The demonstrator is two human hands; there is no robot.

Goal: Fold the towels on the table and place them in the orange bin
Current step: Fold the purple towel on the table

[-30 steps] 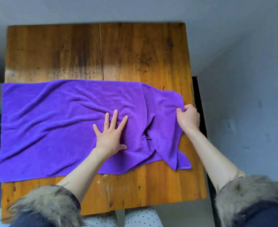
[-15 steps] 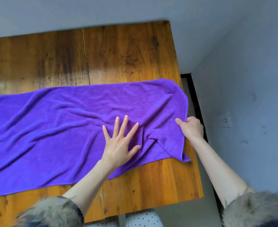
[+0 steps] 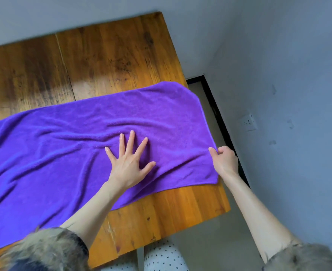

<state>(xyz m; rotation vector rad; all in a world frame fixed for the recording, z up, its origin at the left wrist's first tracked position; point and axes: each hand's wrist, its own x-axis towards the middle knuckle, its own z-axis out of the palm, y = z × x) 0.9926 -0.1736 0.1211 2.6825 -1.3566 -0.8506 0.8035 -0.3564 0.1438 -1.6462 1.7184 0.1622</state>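
a worn wooden tabletop of orange-brown planks, darkly stained along its far half, fills most of the view, its right edge running beside a grey wall. across the tabletop lies a large purple terry towel, spread out in a single layer and unfolded; it stretches from the left border of the view to the tabletop's right edge, with soft wrinkles running through its middle. its right end sits just at that edge, the far right corner rounded over it and the near right corner lying flat on the wood. the near strip of the tabletop in front of the towel is bare wood.

the left hand lies palm down on the towel, right of its middle — its fingers are straight and spread wide, pressing the cloth flat and gripping nothing. the right hand is at the towel's right border, over the tabletop's edge; its fingers are curled and the thumb and forefinger pinch the hem of the cloth there.

both forearms are bare, coming out of dark sleeves with grey-brown fur cuffs at the bottom of the view. between them, below the tabletop's near edge, shows white fabric with small dark dots. on the wall to the right sits a white socket, well apart from the towel.
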